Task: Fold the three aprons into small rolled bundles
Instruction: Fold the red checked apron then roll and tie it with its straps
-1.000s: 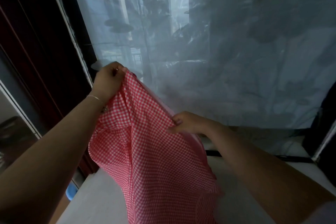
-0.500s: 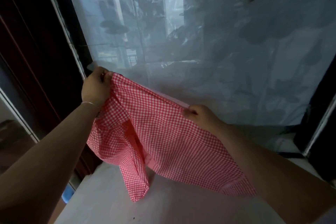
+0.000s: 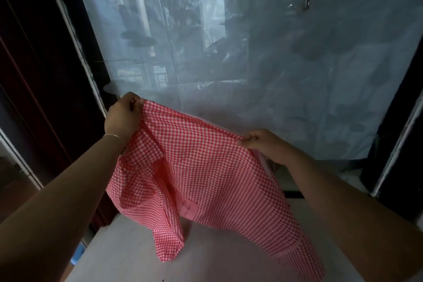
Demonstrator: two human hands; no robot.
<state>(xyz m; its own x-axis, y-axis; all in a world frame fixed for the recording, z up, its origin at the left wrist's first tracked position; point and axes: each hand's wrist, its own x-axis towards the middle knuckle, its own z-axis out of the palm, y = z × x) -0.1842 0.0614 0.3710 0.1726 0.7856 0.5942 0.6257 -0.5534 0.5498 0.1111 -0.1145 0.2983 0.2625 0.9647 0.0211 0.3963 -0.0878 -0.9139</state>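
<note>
Apron: a red-and-white gingham apron (image 3: 206, 167) hangs spread in the air across the middle of the frame, held up by its top edge, which slopes from upper left down to the right.
Apron's lower part: the cloth drapes down toward the lower centre and lower right; a loose flap hangs lowest at lower centre, and a plain pink patch (image 3: 187, 209) shows near the middle of the fabric.
Left hand: the left hand (image 3: 122, 117), left of centre, has its fingers curled and pinches the upper left corner of the apron; a thin bracelet (image 3: 111, 135) circles the wrist.
Right hand: the right hand (image 3: 261, 142), right of centre and lower than the left, pinches the top edge of the apron between curled fingers and thumb.
Arms: both bare forearms reach in from the bottom corners of the frame.
Table: a pale flat surface (image 3: 119, 247) lies under the hanging cloth in the lower part of the frame; whether the flap touches it I cannot tell.
Backdrop: a large pane covered with grey-blue film (image 3: 251, 52) fills the upper centre and right, with dim reflections in it.
Left side: dark wooden panelling (image 3: 34, 64) runs down the left edge.
Small blue item: something blue (image 3: 77, 256) peeks out at the table's lower left edge, too small to identify.
</note>
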